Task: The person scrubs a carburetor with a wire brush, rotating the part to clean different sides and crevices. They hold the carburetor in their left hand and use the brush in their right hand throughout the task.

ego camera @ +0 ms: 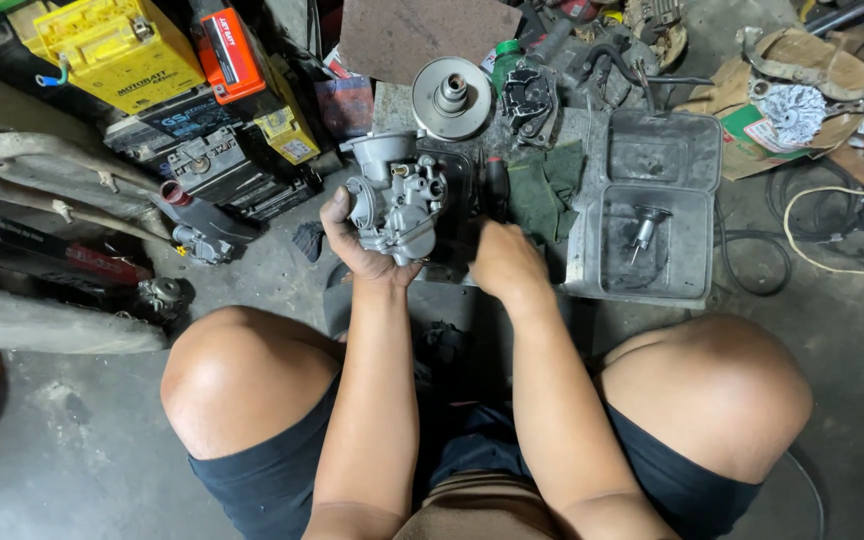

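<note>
- Person is squatting on the concrete floor (72,450), knees wide, both forearms reaching forward.
- Left hand (352,240) is gripping a grey metal carburetor (392,195), fingers wrapped around its body, lifting it clear of the floor.
- Right hand (507,262) is resting knuckles-up just right of the carburetor, over a dark patch; fingers are curling under, so cannot tell whether they hold anything.
- Grey metal tray (692,160) is lying right of that hand, a small funnel-shaped part (644,228) inside it.
- Green rag (544,185) is sitting between carburetor and tray.
- Round pulley disc (451,97) is lying beyond the carburetor.
- Yellow battery (117,45) is standing at far left.
</note>
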